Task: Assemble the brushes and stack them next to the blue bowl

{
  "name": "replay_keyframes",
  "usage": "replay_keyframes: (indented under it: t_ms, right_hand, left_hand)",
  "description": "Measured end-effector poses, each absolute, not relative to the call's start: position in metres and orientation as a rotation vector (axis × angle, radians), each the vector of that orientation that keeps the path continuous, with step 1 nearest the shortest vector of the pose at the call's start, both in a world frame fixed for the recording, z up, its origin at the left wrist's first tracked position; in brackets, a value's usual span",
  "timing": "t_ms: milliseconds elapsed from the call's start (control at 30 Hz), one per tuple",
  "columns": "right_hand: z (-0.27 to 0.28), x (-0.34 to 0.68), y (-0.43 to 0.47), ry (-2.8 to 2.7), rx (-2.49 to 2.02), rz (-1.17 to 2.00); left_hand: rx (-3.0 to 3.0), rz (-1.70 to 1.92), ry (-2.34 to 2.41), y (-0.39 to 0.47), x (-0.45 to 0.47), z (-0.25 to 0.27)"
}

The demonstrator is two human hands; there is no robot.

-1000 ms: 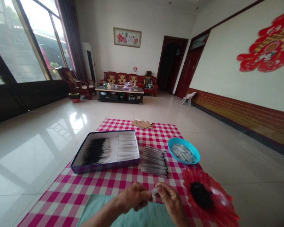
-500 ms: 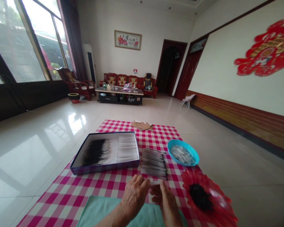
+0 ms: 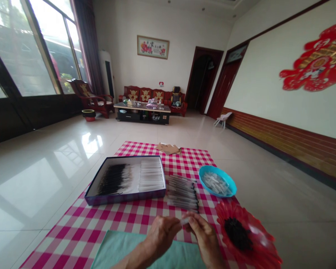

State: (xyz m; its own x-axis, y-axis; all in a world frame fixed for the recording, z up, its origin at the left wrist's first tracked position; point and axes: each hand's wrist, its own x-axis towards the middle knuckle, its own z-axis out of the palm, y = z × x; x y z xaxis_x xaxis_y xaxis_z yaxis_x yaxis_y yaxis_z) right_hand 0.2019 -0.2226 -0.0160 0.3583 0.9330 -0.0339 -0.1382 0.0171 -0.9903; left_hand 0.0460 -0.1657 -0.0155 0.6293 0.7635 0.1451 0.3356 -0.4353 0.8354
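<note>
My left hand (image 3: 162, 233) and my right hand (image 3: 203, 231) are close together over the front of the table, both closed on a slim translucent whitish pen (image 3: 185, 221). Only a short stretch of it shows between the fingertips; its ends are hidden. Just beyond my hands lies a row of clear pens (image 3: 182, 192) with dark tips at the right. A shallow box (image 3: 126, 198) to the left holds black thin sticks (image 3: 113, 179) and white tubes (image 3: 151, 175). A blue bowl (image 3: 232, 186) holds small clear pieces (image 3: 216, 182).
A red flower-shaped dish (image 3: 259, 235) with small black parts (image 3: 238, 233) stands at the right. Under my forearms is a pale green cloth (image 3: 114, 246) on the checked tablecloth (image 3: 72, 231). Torn cardboard (image 3: 169, 149) lies at the far edge. A coffee table (image 3: 142, 108) stands beyond.
My right hand has turned, its fingers curling in closer around the pen. The pen's visible part looks shorter and more tilted. The view has shifted slightly.
</note>
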Motion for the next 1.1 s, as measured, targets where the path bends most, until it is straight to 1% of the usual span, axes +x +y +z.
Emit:
replay_keyframes:
  t_ms: [133, 200, 267, 400, 467, 567, 667, 733, 800, 900, 1000, 1100]
  right_hand:
    - [0.006, 0.210, -0.225, -1.088, -1.249, 1.039]
    - [0.008, 0.211, -0.225, -1.129, -1.227, 1.062]
    - [0.002, 0.210, -0.225, -1.053, -1.199, 1.091]
    - [-0.021, 0.199, -0.221, -0.684, -1.146, 1.187]
    - [-0.031, 0.192, -0.219, -0.587, -1.145, 1.188]
    - [-0.041, 0.183, -0.216, -0.504, -1.140, 1.115]
    - [-0.045, 0.180, -0.215, -0.417, -1.103, 1.059]
    - [-0.043, 0.182, -0.216, -0.459, -1.105, 1.030]
    - [-0.037, 0.187, -0.219, -0.602, -1.167, 0.986]
    - [-0.021, 0.197, -0.223, -0.838, -1.276, 0.907]
    - [-0.006, 0.204, -0.226, -1.022, -1.268, 0.886]
    - [-0.003, 0.205, -0.225, -1.066, -1.185, 0.953]
  left_hand:
    - [1.219, 0.219, 0.653, -0.155, 0.041, -0.018]
    - [1.080, 0.159, 0.610, -0.153, 0.042, -0.021]
    - [1.216, 0.260, 0.661, -0.154, 0.045, -0.022]
    - [1.946, 0.727, 0.939, -0.159, 0.050, -0.017]
    - [2.279, 0.883, 1.023, -0.160, 0.051, -0.018]
    - [2.597, 0.961, 1.066, -0.162, 0.052, -0.024]
    - [2.667, 0.968, 1.063, -0.165, 0.053, -0.027]
    - [2.559, 0.937, 1.025, -0.166, 0.054, -0.025]
    - [2.292, 0.836, 0.952, -0.165, 0.053, -0.020]
    - [1.647, 0.511, 0.783, -0.158, 0.049, -0.016]
    - [1.068, 0.177, 0.616, -0.150, 0.045, -0.015]
    - [0.903, 0.030, 0.530, -0.146, 0.043, -0.013]
